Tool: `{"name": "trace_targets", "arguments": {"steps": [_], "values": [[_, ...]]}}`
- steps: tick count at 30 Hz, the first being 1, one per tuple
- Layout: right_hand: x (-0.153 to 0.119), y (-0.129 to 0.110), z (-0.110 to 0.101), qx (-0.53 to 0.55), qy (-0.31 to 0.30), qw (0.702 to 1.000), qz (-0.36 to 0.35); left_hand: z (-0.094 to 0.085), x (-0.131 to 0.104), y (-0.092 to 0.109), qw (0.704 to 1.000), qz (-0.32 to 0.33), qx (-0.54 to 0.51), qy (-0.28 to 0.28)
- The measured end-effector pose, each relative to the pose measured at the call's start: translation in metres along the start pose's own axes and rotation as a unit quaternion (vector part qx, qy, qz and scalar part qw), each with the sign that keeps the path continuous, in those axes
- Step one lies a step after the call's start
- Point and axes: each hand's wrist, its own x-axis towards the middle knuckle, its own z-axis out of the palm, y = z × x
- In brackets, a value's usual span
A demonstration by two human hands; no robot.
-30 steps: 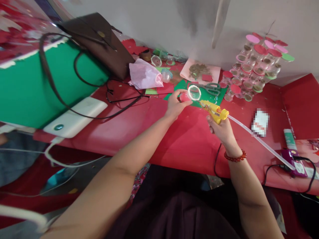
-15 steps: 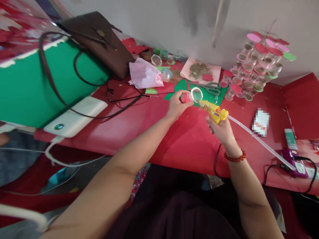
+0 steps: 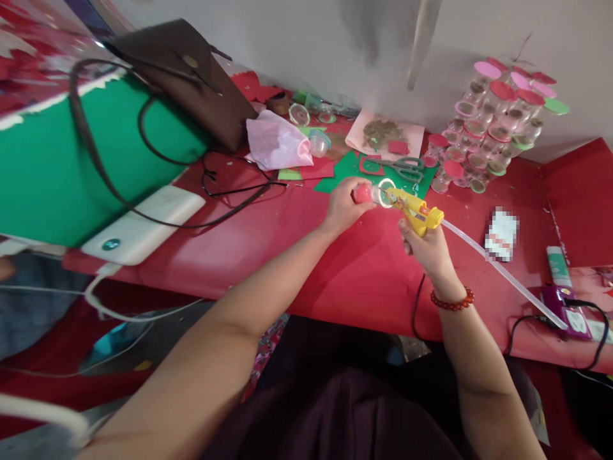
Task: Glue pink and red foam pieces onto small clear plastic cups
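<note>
Yellow glue gun (image 3: 412, 209), right of centre, sits in the closed right hand (image 3: 425, 246), aimed at the open end of the cup (image 3: 373, 193), frame centre, pinched by the left hand (image 3: 343, 204). Gluing seems under way; the next move likely calls for steady turning.

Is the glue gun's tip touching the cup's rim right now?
Cannot tell. In the head view, the glue gun overlaps the cup, tip across rim, but neither contact nor gap shows plainly.

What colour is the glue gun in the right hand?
The glue gun in the right hand is yellow; the head view shows it best.
</note>
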Motion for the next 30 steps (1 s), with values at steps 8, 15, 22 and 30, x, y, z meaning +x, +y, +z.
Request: {"name": "trace_targets", "arguments": {"steps": [8, 15, 22, 30], "values": [[0.0004, -0.0048, -0.0005, 0.016, 0.009, 1.000, -0.004, -0.0014, 0.0006, 0.0032, 0.999, 0.031, 0.017, -0.019], [-0.0002, -0.0074, -0.0012, 0.028, 0.007, 1.000, -0.001, -0.0016, 0.0007, 0.0024, 0.999, 0.036, 0.019, -0.028], [-0.0009, -0.0061, 0.0000, 0.028, -0.001, 1.000, 0.000, -0.0023, 0.0012, 0.0017, 0.999, 0.038, 0.021, -0.028], [-0.0004, -0.0037, -0.0006, -0.001, -0.002, 1.000, 0.006, -0.0011, 0.0008, 0.0012, 0.999, 0.028, 0.015, -0.015]]}}
